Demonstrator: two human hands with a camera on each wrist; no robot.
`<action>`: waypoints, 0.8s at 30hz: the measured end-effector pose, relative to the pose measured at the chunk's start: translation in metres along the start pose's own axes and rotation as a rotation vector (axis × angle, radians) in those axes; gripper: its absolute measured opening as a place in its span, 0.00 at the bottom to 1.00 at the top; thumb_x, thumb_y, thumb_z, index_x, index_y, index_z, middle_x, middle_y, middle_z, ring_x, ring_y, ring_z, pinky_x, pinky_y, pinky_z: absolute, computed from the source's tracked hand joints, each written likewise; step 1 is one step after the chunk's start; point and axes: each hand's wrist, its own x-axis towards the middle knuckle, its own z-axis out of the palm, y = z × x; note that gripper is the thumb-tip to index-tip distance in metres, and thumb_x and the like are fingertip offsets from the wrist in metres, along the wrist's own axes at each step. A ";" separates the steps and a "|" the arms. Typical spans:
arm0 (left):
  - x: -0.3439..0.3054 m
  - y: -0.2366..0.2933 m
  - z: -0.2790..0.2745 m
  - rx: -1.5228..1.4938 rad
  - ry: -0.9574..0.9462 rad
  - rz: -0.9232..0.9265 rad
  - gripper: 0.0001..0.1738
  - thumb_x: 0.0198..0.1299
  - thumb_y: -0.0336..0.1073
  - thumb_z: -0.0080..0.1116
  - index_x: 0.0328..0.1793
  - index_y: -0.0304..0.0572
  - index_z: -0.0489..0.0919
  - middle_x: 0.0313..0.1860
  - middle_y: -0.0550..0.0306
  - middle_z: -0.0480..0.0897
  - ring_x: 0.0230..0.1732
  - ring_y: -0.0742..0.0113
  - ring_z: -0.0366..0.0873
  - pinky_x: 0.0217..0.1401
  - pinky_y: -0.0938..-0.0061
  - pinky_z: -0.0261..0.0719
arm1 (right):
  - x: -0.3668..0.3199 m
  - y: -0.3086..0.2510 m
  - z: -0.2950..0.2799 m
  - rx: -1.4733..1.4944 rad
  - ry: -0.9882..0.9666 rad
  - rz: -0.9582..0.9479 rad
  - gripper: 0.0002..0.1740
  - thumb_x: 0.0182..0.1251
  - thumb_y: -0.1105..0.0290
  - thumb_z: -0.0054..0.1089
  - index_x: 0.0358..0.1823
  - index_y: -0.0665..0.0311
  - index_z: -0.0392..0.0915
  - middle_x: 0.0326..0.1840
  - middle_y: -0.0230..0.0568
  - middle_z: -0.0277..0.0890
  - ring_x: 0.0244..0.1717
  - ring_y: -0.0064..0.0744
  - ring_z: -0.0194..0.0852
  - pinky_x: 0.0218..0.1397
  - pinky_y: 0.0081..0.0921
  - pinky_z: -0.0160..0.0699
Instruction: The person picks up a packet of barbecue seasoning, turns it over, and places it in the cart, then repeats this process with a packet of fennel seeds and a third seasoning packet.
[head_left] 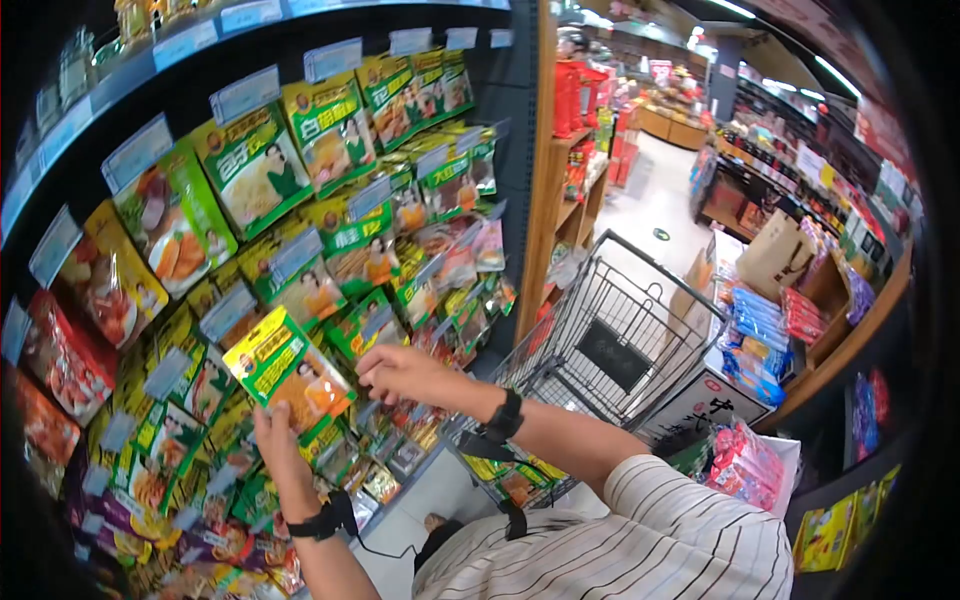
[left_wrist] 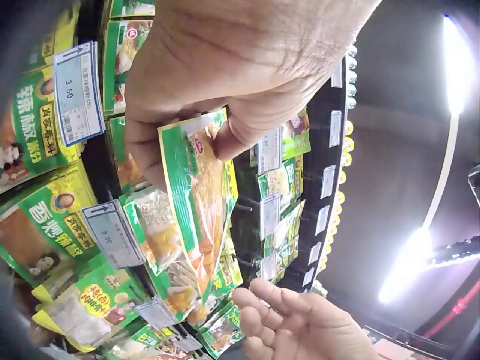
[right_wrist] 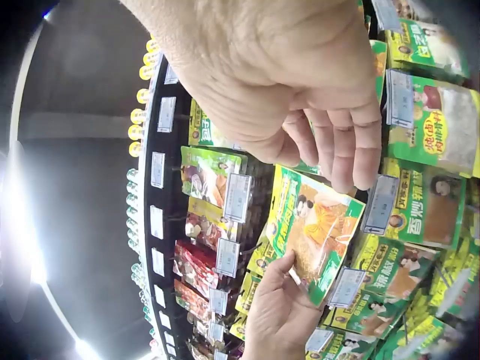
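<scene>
A yellow-and-green seasoning packet [head_left: 295, 372] is pinched at its lower left edge by my left hand [head_left: 280, 447], thumb across its printed front. The left wrist view shows the packet [left_wrist: 196, 202] side-on, gripped between thumb and fingers of the left hand [left_wrist: 232, 67]. Just right of the packet, my right hand [head_left: 415, 378] hovers with loosely bent fingers and holds nothing. In the right wrist view the right hand [right_wrist: 300, 97] is above the packet [right_wrist: 313, 225], fingers relaxed, apart from its upper edge as far as I can tell.
Hanging packets [head_left: 250, 165] with price tags [head_left: 245, 93] fill the dark shelf ahead and left. A metal shopping cart [head_left: 610, 340] stands at the right, beside a wooden shelf post [head_left: 535, 170]. A box of pink packets [head_left: 745, 468] is at the lower right.
</scene>
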 end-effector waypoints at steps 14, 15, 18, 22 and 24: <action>0.018 0.005 -0.018 -0.062 -0.048 -0.111 0.15 0.70 0.36 0.57 0.59 0.41 0.77 0.46 0.66 0.82 0.43 0.79 0.76 0.41 0.80 0.72 | 0.099 0.016 0.047 0.097 -0.081 -0.151 0.16 0.73 0.63 0.61 0.55 0.66 0.76 0.45 0.35 0.83 0.47 0.23 0.79 0.52 0.23 0.77; 0.018 0.007 -0.017 -0.085 -0.063 -0.120 0.15 0.69 0.36 0.57 0.59 0.41 0.77 0.46 0.66 0.82 0.43 0.79 0.76 0.41 0.80 0.72 | 0.101 0.019 0.051 0.073 -0.019 -0.109 0.16 0.74 0.63 0.60 0.54 0.66 0.76 0.43 0.35 0.83 0.44 0.24 0.80 0.49 0.24 0.78; 0.021 -0.005 -0.025 -0.086 -0.082 -0.118 0.15 0.70 0.35 0.55 0.59 0.40 0.76 0.46 0.65 0.81 0.42 0.79 0.76 0.44 0.80 0.73 | 0.090 -0.006 0.060 0.036 0.003 -0.008 0.14 0.71 0.65 0.60 0.52 0.64 0.78 0.41 0.33 0.83 0.39 0.17 0.77 0.42 0.21 0.76; 0.020 -0.002 -0.020 -0.135 -0.068 -0.113 0.14 0.69 0.32 0.54 0.59 0.38 0.76 0.48 0.62 0.82 0.45 0.78 0.78 0.50 0.78 0.75 | 0.091 -0.004 0.063 0.023 0.004 -0.024 0.16 0.71 0.65 0.61 0.55 0.64 0.79 0.42 0.28 0.81 0.41 0.15 0.74 0.44 0.19 0.73; 0.021 -0.001 -0.021 -0.144 -0.079 -0.113 0.14 0.70 0.32 0.54 0.59 0.38 0.77 0.49 0.61 0.83 0.48 0.77 0.79 0.53 0.77 0.76 | 0.096 0.003 0.061 0.044 -0.001 -0.031 0.16 0.71 0.66 0.60 0.56 0.64 0.78 0.43 0.27 0.80 0.43 0.15 0.73 0.47 0.19 0.72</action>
